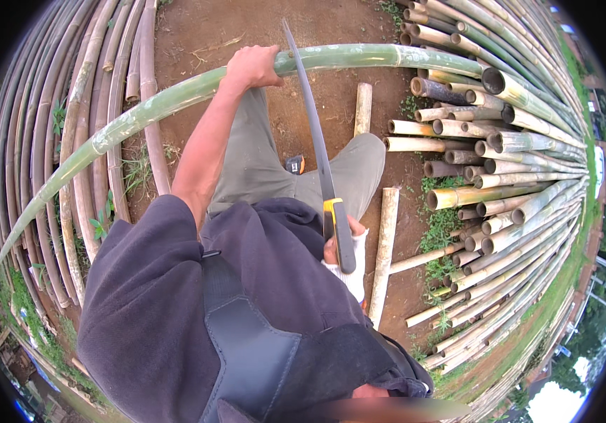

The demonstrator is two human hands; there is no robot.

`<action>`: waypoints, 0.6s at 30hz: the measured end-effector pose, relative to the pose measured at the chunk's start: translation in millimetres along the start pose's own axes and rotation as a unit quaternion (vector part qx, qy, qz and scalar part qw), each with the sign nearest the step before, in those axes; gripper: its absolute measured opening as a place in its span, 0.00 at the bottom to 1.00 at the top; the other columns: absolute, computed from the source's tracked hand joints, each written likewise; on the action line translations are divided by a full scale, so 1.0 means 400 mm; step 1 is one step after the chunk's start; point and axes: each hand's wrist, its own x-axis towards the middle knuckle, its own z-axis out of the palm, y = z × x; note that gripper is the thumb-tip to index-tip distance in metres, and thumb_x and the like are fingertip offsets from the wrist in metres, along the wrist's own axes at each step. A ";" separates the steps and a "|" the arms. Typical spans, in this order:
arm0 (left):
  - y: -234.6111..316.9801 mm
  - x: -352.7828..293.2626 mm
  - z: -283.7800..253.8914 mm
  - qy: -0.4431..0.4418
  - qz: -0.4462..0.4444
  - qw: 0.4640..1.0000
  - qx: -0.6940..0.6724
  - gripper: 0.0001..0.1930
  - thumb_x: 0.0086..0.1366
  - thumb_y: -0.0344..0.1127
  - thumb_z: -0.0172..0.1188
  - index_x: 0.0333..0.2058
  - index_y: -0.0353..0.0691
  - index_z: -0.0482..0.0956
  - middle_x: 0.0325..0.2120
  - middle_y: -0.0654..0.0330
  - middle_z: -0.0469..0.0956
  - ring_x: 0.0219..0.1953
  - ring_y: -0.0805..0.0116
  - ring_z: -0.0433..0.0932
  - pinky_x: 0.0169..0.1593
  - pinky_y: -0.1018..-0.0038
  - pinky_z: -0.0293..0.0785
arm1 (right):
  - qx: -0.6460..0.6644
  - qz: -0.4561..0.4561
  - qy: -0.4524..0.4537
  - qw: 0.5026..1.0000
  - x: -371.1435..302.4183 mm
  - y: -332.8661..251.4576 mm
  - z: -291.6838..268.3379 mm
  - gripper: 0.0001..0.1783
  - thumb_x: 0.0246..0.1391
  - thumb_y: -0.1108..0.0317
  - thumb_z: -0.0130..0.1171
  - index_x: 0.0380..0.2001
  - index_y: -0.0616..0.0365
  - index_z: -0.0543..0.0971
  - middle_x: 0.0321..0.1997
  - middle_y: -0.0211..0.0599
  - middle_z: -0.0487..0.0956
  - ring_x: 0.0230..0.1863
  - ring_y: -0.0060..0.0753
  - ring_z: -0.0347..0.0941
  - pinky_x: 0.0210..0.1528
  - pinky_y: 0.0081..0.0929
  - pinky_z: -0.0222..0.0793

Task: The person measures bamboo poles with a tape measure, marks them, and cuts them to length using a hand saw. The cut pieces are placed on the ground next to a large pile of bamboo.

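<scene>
A long green bamboo pole (359,55) lies crosswise in front of me, curved by the lens. My left hand (252,67) is closed round it near the middle. In my right hand (356,248), which wears a white glove with bare fingertips, is a hand saw (315,120) gripped by its black and yellow handle. The long blade points away from me and crosses the pole just right of my left hand. Whether its teeth touch the bamboo I cannot tell.
Brown bamboo poles (77,127) lie side by side on the left. To the right, a big stack of cut bamboo (500,169) shows its hollow ends. Short bamboo pieces (385,247) lie on the brown soil near my leg. A small black and orange object (294,165) sits between my legs.
</scene>
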 end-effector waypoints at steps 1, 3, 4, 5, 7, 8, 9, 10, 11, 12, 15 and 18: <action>-0.006 0.005 0.001 0.002 -0.005 1.000 0.002 0.35 0.50 0.52 0.76 0.55 0.44 0.81 0.46 0.46 0.88 0.50 0.43 0.86 0.57 0.52 0.83 | 0.010 -0.006 -0.008 1.000 0.070 0.021 0.027 0.35 0.61 0.79 0.58 0.72 0.58 0.66 0.54 0.33 0.74 0.41 0.20 0.71 0.49 0.25 0.75; 0.009 -0.023 0.014 -0.005 -0.008 1.000 -0.004 0.35 0.50 0.52 0.76 0.56 0.45 0.81 0.46 0.47 0.88 0.51 0.44 0.86 0.58 0.52 0.82 | 0.059 -0.021 -0.022 0.998 0.308 0.056 0.119 0.32 0.62 0.79 0.59 0.69 0.58 0.67 0.52 0.34 0.73 0.42 0.23 0.71 0.50 0.26 0.74; 0.025 -0.007 0.004 -0.001 -0.002 1.000 -0.007 0.35 0.50 0.53 0.76 0.57 0.45 0.81 0.46 0.47 0.88 0.51 0.45 0.86 0.58 0.53 0.82 | 0.076 -0.037 -0.018 0.996 0.418 0.057 0.150 0.31 0.62 0.79 0.59 0.67 0.57 0.68 0.51 0.35 0.73 0.43 0.24 0.72 0.50 0.27 0.74; 0.030 0.006 -0.002 0.003 0.001 1.000 -0.006 0.36 0.50 0.53 0.76 0.57 0.46 0.81 0.46 0.48 0.88 0.52 0.45 0.86 0.58 0.53 0.82 | 0.148 -0.014 -0.025 0.989 0.511 0.029 0.172 0.31 0.61 0.79 0.61 0.67 0.57 0.68 0.48 0.35 0.75 0.43 0.23 0.72 0.48 0.25 0.74; 0.031 0.011 -0.011 0.000 0.012 1.000 -0.002 0.34 0.50 0.54 0.75 0.56 0.46 0.82 0.45 0.48 0.88 0.51 0.45 0.86 0.59 0.52 0.82 | 0.164 0.005 -0.052 0.985 0.591 0.018 0.183 0.31 0.60 0.78 0.62 0.67 0.58 0.68 0.44 0.33 0.75 0.41 0.22 0.72 0.46 0.24 0.74; 0.030 0.010 -0.017 -0.007 0.013 1.000 -0.001 0.34 0.50 0.54 0.75 0.55 0.46 0.82 0.45 0.48 0.88 0.51 0.45 0.86 0.58 0.52 0.82 | 0.178 0.010 -0.041 0.983 0.571 0.026 0.193 0.32 0.60 0.78 0.62 0.67 0.58 0.68 0.43 0.33 0.75 0.41 0.22 0.72 0.47 0.24 0.74; 0.020 0.005 -0.018 -0.014 0.009 1.000 -0.001 0.34 0.51 0.54 0.75 0.55 0.46 0.82 0.45 0.48 0.88 0.51 0.45 0.86 0.58 0.52 0.82 | 0.192 0.015 -0.036 0.981 0.540 0.023 0.206 0.32 0.60 0.78 0.62 0.67 0.58 0.68 0.42 0.32 0.75 0.41 0.23 0.72 0.47 0.25 0.74; 0.016 -0.011 -0.010 -0.024 0.007 1.000 0.000 0.33 0.51 0.54 0.75 0.54 0.46 0.82 0.45 0.47 0.88 0.51 0.45 0.86 0.58 0.52 0.82 | 0.196 0.040 -0.039 0.979 0.477 0.017 0.193 0.33 0.59 0.78 0.62 0.67 0.58 0.68 0.44 0.33 0.75 0.41 0.24 0.72 0.49 0.26 0.74; 0.016 -0.010 -0.001 -0.027 0.010 1.000 -0.001 0.33 0.51 0.54 0.75 0.54 0.46 0.82 0.44 0.47 0.88 0.50 0.45 0.86 0.58 0.52 0.82 | 0.102 0.004 -0.029 0.994 0.394 -0.001 0.156 0.30 0.63 0.78 0.57 0.68 0.57 0.67 0.56 0.39 0.73 0.50 0.27 0.74 0.54 0.30 0.75; -0.001 -0.005 -0.013 -0.024 0.005 1.000 0.002 0.33 0.51 0.54 0.75 0.53 0.45 0.82 0.44 0.47 0.88 0.50 0.44 0.86 0.57 0.52 0.82 | 0.096 0.030 -0.038 0.994 0.295 -0.004 0.116 0.33 0.62 0.79 0.57 0.70 0.58 0.66 0.54 0.36 0.72 0.46 0.23 0.71 0.51 0.26 0.74; 0.004 -0.007 -0.002 -0.019 0.006 1.000 -0.006 0.33 0.50 0.53 0.76 0.53 0.45 0.81 0.43 0.46 0.88 0.49 0.43 0.87 0.56 0.51 0.83 | 0.072 0.082 -0.038 0.993 0.057 -0.008 0.022 0.38 0.61 0.81 0.57 0.74 0.58 0.63 0.51 0.31 0.71 0.39 0.16 0.67 0.46 0.18 0.71; 0.012 -0.009 0.011 -0.011 -0.008 1.000 -0.006 0.33 0.50 0.53 0.77 0.53 0.44 0.81 0.43 0.46 0.88 0.49 0.43 0.87 0.56 0.51 0.83 | 0.092 0.083 -0.025 0.992 0.028 -0.027 0.009 0.36 0.62 0.81 0.57 0.73 0.58 0.64 0.56 0.33 0.73 0.43 0.19 0.71 0.49 0.20 0.73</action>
